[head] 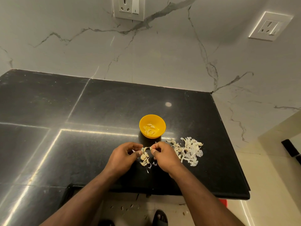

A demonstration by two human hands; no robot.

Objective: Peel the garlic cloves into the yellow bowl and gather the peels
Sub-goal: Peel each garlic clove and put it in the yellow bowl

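black counter: clove between both hands' grip.

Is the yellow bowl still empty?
No, several peeled garlic cloves already lie inside the yellow bowl on the black counter.

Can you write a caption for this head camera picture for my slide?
Two hands, left hand and right hand, peel a garlic clove near the yellow bowl.

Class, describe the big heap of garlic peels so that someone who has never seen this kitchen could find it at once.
Start at the black countertop and find the yellow bowl. The peel heap lies nearer the person and to the bowl's right, beyond the right hand. It is papery white and flaky, unlike the plump cloves between the hands.
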